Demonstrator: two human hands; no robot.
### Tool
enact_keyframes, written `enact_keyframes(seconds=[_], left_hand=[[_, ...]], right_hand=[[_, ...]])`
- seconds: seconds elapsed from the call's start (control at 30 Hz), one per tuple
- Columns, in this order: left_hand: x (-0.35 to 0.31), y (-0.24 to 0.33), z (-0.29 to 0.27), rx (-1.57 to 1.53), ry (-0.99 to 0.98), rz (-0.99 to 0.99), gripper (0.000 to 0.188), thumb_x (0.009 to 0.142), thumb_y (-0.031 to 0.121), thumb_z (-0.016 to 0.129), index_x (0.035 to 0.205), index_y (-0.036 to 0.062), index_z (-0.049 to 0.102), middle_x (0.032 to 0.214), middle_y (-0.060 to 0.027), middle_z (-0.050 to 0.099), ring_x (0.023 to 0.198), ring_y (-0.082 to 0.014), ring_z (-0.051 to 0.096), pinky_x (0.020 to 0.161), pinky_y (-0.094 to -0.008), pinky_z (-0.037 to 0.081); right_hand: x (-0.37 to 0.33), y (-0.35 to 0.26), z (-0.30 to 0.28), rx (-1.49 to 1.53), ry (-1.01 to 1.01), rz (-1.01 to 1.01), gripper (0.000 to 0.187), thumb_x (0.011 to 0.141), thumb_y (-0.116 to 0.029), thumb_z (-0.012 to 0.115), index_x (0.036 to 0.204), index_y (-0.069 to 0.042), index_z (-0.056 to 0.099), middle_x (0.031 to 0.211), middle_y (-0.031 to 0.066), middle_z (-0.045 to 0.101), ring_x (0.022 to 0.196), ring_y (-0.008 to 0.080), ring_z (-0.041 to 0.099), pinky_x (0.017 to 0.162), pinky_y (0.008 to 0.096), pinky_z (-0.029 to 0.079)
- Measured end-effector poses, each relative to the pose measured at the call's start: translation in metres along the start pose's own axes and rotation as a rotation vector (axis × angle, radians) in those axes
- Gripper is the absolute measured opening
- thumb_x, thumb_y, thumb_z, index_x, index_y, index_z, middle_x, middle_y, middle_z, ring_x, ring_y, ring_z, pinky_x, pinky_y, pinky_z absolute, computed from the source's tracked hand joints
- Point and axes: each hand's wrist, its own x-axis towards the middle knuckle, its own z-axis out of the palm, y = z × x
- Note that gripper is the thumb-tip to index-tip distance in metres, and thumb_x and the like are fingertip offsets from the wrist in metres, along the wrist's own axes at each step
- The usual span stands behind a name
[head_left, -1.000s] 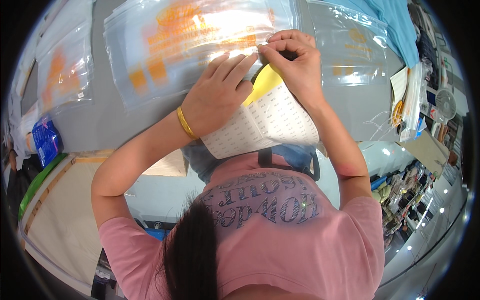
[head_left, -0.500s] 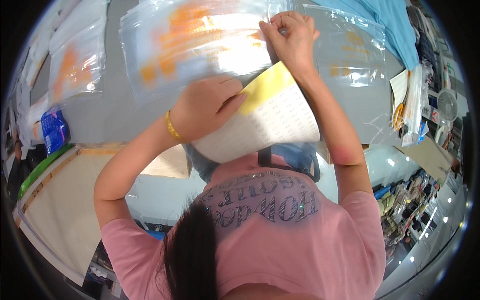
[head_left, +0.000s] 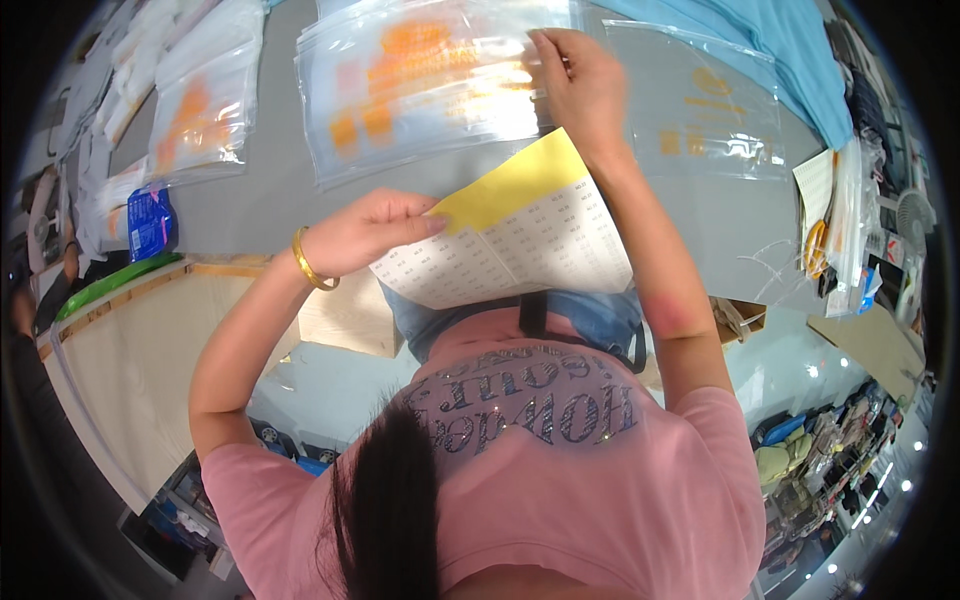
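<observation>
Grey counter (head_left: pixel 250 200) spread with clear printed bags. Label sheet (head_left: pixel 510 245) pinched at left edge by left hand (head_left: pixel 365 232), long axis running rightward. Right hand (head_left: pixel 580 85), fingers closed at top bag (head_left: pixel 430 85) edge, just beyond sheet.

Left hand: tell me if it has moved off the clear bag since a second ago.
Yes. The left hand has dropped back from the clear bag toward the body, holding the sticker sheet.
</observation>
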Motion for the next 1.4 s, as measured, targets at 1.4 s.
enact_keyframes(seconds=[1.4], left_hand=[[0.100, 0.004, 0.015, 1.323, 0.386, 0.902, 0.015, 0.092, 0.012, 0.064, 0.089, -0.0032, 0.066, 0.144, -0.0196, 0.058, 0.138, -0.0386, 0.050, 0.115, -0.0492, 0.042]], right_hand=[[-0.003, -0.003, -0.092, 0.317, -0.297, 0.424, 0.017, 0.091, -0.015, 0.080, 0.091, 0.001, 0.080, 0.106, 0.0069, 0.074, 0.100, 0.0139, 0.066, 0.093, 0.0285, 0.049]])
